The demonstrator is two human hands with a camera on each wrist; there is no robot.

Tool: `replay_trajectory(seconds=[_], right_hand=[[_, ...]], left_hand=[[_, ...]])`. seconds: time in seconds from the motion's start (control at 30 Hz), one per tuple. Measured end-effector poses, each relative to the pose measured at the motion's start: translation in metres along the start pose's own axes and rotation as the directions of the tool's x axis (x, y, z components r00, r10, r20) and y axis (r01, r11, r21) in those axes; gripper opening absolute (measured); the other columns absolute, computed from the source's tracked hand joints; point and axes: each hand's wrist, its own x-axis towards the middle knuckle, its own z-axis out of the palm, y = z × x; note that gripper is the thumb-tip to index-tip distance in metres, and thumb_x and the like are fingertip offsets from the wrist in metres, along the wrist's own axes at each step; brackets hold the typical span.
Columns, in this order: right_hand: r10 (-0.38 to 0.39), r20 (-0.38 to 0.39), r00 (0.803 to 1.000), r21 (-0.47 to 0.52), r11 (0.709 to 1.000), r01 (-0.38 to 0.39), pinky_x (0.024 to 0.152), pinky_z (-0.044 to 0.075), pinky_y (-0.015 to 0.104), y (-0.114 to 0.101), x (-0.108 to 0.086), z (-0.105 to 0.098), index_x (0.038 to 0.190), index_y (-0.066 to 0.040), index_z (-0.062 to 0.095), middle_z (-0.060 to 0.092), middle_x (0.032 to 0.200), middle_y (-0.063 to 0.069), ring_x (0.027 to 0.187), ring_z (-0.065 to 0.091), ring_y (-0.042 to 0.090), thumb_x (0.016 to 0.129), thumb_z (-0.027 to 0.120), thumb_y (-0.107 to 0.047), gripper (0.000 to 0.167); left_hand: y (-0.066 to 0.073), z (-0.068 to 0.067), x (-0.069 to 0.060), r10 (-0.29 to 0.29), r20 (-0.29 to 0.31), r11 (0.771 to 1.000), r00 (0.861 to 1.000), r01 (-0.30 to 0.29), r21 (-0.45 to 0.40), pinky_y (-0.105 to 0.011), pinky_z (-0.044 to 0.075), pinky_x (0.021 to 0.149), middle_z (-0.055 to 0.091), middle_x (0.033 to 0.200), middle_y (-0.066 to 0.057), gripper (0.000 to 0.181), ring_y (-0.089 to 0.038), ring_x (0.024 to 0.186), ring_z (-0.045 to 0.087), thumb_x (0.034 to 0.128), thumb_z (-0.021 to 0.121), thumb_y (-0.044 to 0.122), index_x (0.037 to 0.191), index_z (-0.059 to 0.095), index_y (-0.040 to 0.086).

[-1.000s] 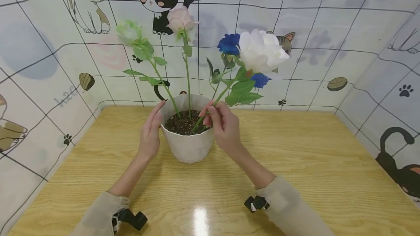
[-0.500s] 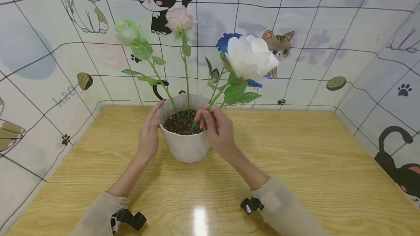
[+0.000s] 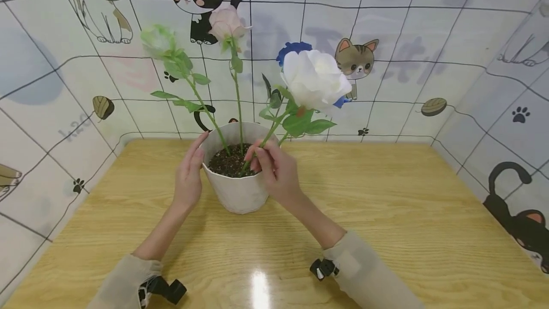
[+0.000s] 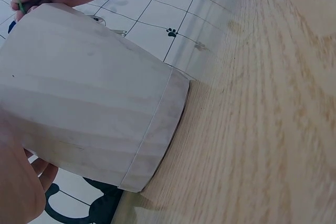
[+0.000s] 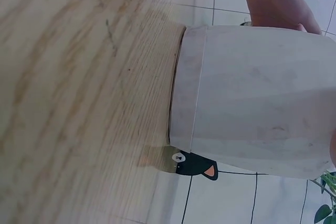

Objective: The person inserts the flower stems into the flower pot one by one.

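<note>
A white plant pot (image 3: 238, 195) filled with dark soil (image 3: 225, 162) stands on the table. My right hand (image 3: 280, 173) pinches the green stem of a white rose (image 3: 316, 79) just above the soil, at the pot's right side; the stem leans right and its lower end meets the soil. Against the pot's left wall rests my left hand (image 3: 188, 180), fingers straight along the rim. A pale green rose (image 3: 157, 42) and a pink rose (image 3: 227, 24) rise from the soil. Blue petals (image 3: 291, 51) show behind the white bloom; where their stems end is hidden.
The wooden table (image 3: 377, 204) reaches to a wall covering (image 3: 407, 37) with printed cats and grid lines, at the back and both sides. Leaves (image 3: 306, 123) of the white rose spread over the right hand.
The white rose has swung left and slightly down, covering more of the blue petals. My right hand has shifted left over the soil with the stem. My left hand stays at the pot.
</note>
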Motion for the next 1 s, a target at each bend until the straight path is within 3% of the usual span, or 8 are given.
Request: replay_trajectory(seconds=[0.33, 0.53, 0.9, 1.0], right_hand=[[-0.055, 0.046, 0.997, -0.024, 0.998, 0.056, 0.060, 0.052, 0.024, -0.002, 0.003, 0.002, 0.097, 0.001, 0.059, 0.067, 0.084, 0.010, 0.064, 0.059, 0.015, 0.110, 0.043, -0.015, 0.026], [-0.047, 0.073, 0.996, -0.041, 0.998, 0.050, 0.061, 0.052, 0.023, -0.002, 0.001, 0.001, 0.094, -0.001, 0.059, 0.067, 0.084, 0.008, 0.066, 0.059, 0.014, 0.110, 0.043, -0.016, 0.027], [-0.083, 0.115, 0.990, 0.116, 0.991, 0.070, 0.066, 0.057, 0.030, -0.006, -0.001, -0.008, 0.095, 0.004, 0.060, 0.069, 0.089, 0.017, 0.071, 0.064, 0.020, 0.109, 0.046, -0.015, 0.028], [-0.081, 0.108, 0.991, 0.113, 0.991, 0.069, 0.066, 0.056, 0.031, -0.008, -0.003, -0.011, 0.100, 0.006, 0.061, 0.069, 0.091, 0.017, 0.072, 0.064, 0.024, 0.109, 0.046, -0.017, 0.029]], left_hand=[[0.001, -0.003, 0.000, 0.005, -0.013, 1.000, 1.000, -0.005, -0.014, -0.044, 0.029, 0.117, 0.047, 0.153, 0.003, 0.046, -0.017, 0.143, 0.038, 0.1106, 0.033, 0.032, 0.151, 0.049, 0.016], [0.001, -0.004, 0.001, -0.003, -0.011, 1.000, 1.000, 0.003, -0.015, -0.048, 0.033, 0.114, 0.048, 0.153, 0.002, 0.046, -0.019, 0.141, 0.041, 0.1104, 0.034, 0.033, 0.151, 0.049, 0.016], [0.001, -0.002, -0.001, -0.016, 0.002, 0.999, 1.000, 0.016, -0.038, -0.052, 0.036, 0.111, 0.049, 0.152, 0.000, 0.044, -0.023, 0.138, 0.045, 0.1097, 0.037, 0.028, 0.150, 0.051, 0.016], [0.002, -0.002, 0.000, -0.015, 0.006, 0.999, 1.000, 0.016, -0.041, -0.051, 0.035, 0.113, 0.048, 0.153, 0.000, 0.044, -0.023, 0.139, 0.043, 0.1099, 0.037, 0.027, 0.150, 0.050, 0.015]])
